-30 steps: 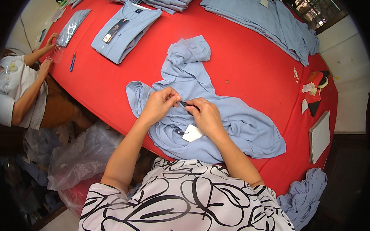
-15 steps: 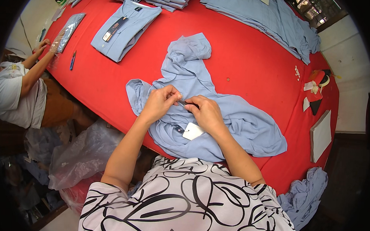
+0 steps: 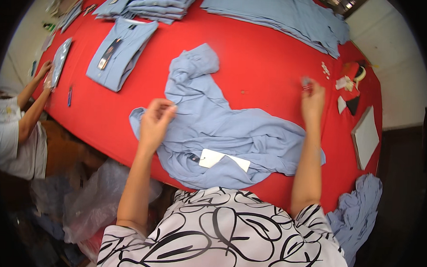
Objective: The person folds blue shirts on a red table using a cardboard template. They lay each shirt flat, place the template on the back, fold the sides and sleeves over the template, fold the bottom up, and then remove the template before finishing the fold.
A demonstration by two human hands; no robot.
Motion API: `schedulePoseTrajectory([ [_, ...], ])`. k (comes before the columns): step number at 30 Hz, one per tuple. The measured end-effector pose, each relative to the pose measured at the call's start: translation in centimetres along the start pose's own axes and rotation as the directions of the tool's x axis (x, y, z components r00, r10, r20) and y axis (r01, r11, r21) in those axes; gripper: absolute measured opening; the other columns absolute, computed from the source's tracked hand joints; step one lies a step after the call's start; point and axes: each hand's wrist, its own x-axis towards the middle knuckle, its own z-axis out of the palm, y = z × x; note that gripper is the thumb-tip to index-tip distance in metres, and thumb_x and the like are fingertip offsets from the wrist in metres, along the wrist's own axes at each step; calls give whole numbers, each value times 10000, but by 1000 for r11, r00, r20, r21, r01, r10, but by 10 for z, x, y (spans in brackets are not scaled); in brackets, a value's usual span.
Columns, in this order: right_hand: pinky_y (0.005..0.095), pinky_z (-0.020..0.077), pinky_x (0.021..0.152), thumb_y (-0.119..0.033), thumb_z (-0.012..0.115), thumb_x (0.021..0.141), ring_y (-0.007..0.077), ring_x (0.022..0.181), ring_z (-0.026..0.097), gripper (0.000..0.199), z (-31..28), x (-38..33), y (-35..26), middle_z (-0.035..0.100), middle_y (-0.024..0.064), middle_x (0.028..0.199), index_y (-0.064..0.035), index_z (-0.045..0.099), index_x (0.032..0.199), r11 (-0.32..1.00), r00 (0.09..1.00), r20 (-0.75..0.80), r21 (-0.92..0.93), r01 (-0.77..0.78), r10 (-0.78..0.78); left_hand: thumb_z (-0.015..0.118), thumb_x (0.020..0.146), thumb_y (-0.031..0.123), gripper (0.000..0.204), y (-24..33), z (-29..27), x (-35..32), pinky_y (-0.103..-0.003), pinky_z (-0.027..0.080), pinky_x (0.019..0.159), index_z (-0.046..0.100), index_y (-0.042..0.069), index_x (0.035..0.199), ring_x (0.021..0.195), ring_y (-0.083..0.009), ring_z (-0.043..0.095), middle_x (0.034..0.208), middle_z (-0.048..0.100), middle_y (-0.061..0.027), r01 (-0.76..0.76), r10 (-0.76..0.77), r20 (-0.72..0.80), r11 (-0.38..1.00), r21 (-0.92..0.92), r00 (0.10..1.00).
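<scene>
A light blue shirt (image 3: 209, 114) lies crumpled on the red-covered table (image 3: 267, 74), one sleeve stretching away from me. Its collar is nearest me, with a white hang tag (image 3: 224, 160) tied beside the dark neck label. Over the shirt's left part, my left hand (image 3: 156, 122) is closed in a pinch; a tiny pale spot shows at its fingertips, too small to name. Out to the right, beyond the shirt, my right hand (image 3: 313, 100) is closed around a small greyish object (image 3: 305, 82), smeared by motion.
A folded shirt (image 3: 120, 55) with a dark tag lies at the far left. Stacks of blue shirts (image 3: 274, 18) line the back. White buttons (image 3: 325, 70), a tape roll (image 3: 360, 73) and a paper pad (image 3: 365, 138) sit right. A co-worker's hands (image 3: 47, 76) hold a bagged garment.
My hands were together over the shirt, the right with a slim dark tool. Now the right has swung far right and away from the shirt; the left is raised slightly left.
</scene>
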Motion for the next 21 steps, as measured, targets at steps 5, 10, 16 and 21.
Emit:
schedulePoseTrajectory([
  [5, 484, 477, 883, -229, 665, 899, 359, 1058, 584, 417, -39, 48, 130, 586, 165, 1169, -81, 591, 1282, 823, 992, -129, -562, -76, 3, 742, 869, 275, 338, 16, -6, 39, -357, 503, 741, 624, -5, 1017, 841, -240, 640, 863, 652, -108, -27, 134, -133, 797, 604, 982],
  [10, 417, 488, 886, -311, 787, 772, 311, 1072, 575, 386, -80, 9, 74, 597, 116, 1145, -89, 686, 1072, 942, 790, 540, -15, -334, 289, 728, 837, 205, 248, 20, -8, 42, -408, 485, 745, 601, 23, 948, 837, -346, 600, 835, 624, -146, -223, 68, 226, 570, 791, 972],
  [16, 276, 511, 693, -28, 656, 830, 149, 752, 605, 96, -131, -52, 51, 569, 36, 826, -67, 571, 851, 918, 591, 802, 166, -360, 87, 579, 981, 158, 163, 111, -51, 87, -221, 392, 444, 512, 8, 983, 543, -52, 507, 727, 523, -24, -86, 63, 80, 940, 329, 995],
  [21, 291, 498, 775, -103, 609, 921, 165, 874, 630, 137, -85, 33, 49, 636, 59, 933, -29, 589, 1035, 887, 964, 264, 446, -118, -4, 661, 930, 259, 469, 140, 0, 219, -358, 497, 913, 516, 1, 1293, 1017, -281, 661, 1166, 657, -208, -542, 575, 80, 704, 459, 814],
])
